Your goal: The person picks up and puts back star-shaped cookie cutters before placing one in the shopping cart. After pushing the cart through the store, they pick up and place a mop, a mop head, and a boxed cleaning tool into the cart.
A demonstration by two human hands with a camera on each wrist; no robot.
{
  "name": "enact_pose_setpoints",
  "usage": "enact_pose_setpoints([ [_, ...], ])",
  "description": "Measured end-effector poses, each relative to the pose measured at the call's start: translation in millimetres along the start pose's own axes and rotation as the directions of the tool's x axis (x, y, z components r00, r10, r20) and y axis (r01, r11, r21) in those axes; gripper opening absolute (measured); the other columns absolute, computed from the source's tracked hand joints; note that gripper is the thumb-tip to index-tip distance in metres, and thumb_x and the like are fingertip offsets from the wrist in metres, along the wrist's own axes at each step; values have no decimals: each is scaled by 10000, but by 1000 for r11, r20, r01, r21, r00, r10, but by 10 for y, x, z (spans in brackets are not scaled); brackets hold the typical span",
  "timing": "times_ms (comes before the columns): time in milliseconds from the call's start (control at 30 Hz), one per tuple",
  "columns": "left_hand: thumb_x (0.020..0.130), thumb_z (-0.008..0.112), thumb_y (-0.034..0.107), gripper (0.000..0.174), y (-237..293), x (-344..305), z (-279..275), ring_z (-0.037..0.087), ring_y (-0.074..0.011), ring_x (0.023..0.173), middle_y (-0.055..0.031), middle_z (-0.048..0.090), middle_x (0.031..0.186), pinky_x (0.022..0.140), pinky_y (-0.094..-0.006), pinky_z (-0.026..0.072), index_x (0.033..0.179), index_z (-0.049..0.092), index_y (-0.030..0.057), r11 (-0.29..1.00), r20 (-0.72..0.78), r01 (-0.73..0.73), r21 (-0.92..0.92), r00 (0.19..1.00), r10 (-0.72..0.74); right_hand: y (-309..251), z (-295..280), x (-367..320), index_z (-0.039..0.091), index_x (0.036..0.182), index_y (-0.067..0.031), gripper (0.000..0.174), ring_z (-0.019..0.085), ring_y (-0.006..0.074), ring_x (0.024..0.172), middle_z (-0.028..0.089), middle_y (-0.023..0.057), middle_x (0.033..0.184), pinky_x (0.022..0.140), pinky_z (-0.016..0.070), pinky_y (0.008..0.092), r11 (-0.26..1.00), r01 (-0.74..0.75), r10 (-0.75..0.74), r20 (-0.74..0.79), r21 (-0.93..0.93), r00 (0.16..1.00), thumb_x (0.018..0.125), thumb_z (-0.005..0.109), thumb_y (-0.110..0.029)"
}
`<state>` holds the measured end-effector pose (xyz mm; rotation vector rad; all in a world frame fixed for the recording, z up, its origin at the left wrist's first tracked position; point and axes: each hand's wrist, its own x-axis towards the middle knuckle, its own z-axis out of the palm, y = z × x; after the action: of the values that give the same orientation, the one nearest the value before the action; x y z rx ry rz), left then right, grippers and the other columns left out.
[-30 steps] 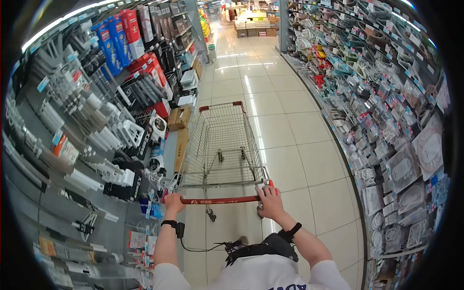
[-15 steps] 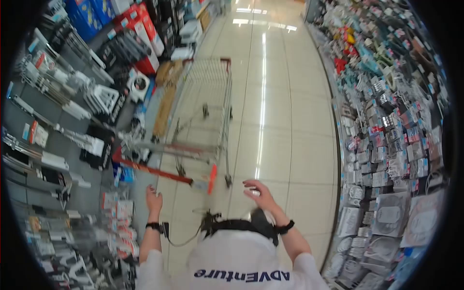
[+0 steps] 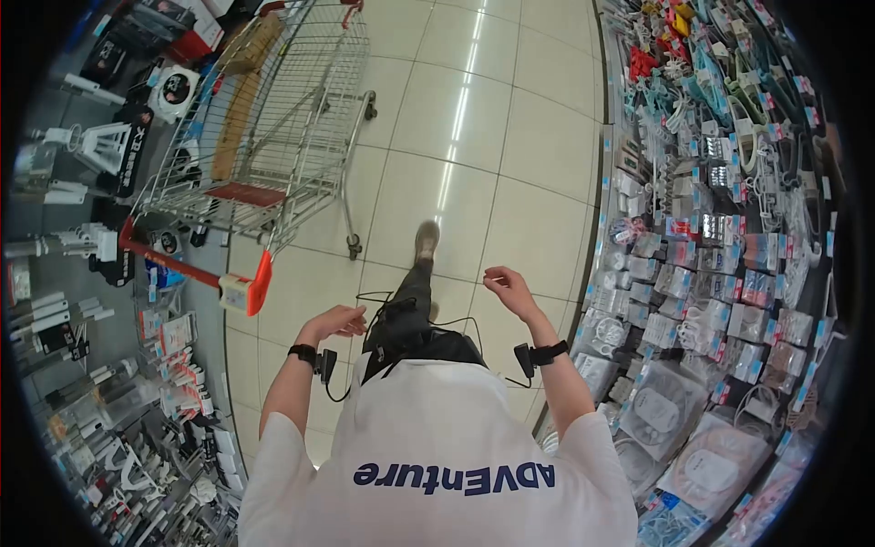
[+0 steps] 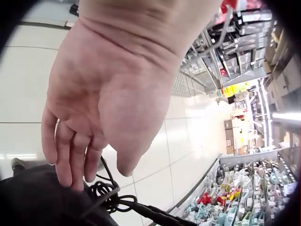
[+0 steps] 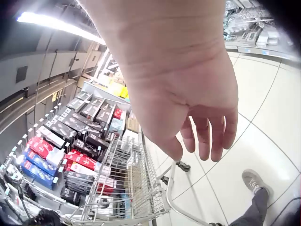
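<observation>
Ahead and to the left in the head view stands a metal shopping cart with a red handle. My left hand hangs in front of my waist, away from the handle and holding nothing. Its palm and loosely bent fingers show in the left wrist view, near a bundle of black cable. Over the aisle floor, my right hand hangs free with fingers relaxed. The right wrist view shows the fingers drooping with nothing between them, the cart's wire basket beyond.
Shelves with packaged goods run along the left, close beside the cart. On the right, a rack of small hanging packets borders the aisle. Tiled floor stretches between them, and one shoe is stepping forward.
Both hands have let go of the cart handle and drawn back toward my body. The cart now stands farther left in the head view, and the view has tilted down.
</observation>
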<state>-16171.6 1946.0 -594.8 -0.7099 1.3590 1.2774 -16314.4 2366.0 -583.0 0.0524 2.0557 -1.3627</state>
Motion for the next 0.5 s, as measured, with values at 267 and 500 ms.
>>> enact_pose_setpoints([
  [267,965,621,412,369,2284,1002,-230,654,-131,893,-24,695,952,840,-272,522,1022,708,58,965,203,-210,159,963,176,404,-1020,816,667,1137,5,324,661,157,894,697,77,997,813,523,298,976,-211,203,-117,-57,972,904,707,-217],
  [500,946,628,259,194,3946,1019,-976,620,-96,831,-3,657,890,809,-243,506,983,662,72,937,-37,-334,-104,943,332,81,-1905,1624,673,1094,8,299,669,168,874,700,86,982,785,524,314,951,-301,310,-194,76,931,901,705,-219],
])
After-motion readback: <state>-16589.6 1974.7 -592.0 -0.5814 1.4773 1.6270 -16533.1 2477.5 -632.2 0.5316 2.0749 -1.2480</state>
